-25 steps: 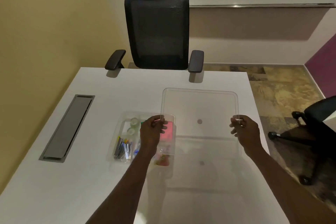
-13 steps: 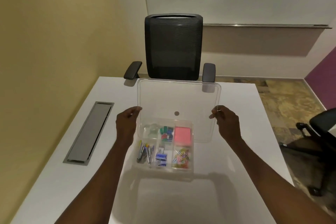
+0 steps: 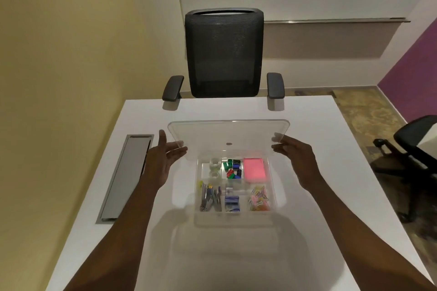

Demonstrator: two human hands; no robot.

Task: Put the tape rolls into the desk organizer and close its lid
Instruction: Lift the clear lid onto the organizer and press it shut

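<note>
The clear desk organizer (image 3: 272,198) stands open in the middle of the white desk (image 3: 307,231). Two clear tape rolls (image 3: 214,168) lie in its far-left compartment. Its transparent lid (image 3: 229,132) hangs tilted over the organizer's far edge, near side lower. My left hand (image 3: 165,158) supports the lid's near-left corner with its fingers, thumb raised and palm spread. My right hand (image 3: 295,156) pinches the lid's near-right corner.
Other compartments hold coloured binder clips (image 3: 233,169), a pink note pad (image 3: 254,169), paper clips (image 3: 259,198) and staplers (image 3: 209,197). A grey cable hatch (image 3: 125,177) is set into the desk at left. A black mesh chair (image 3: 223,54) stands behind the desk, another chair (image 3: 416,149) to the right.
Both hands have carried the lid from the right of the organizer to above it and tipped it flatter. My left hand's fingers have spread apart.
</note>
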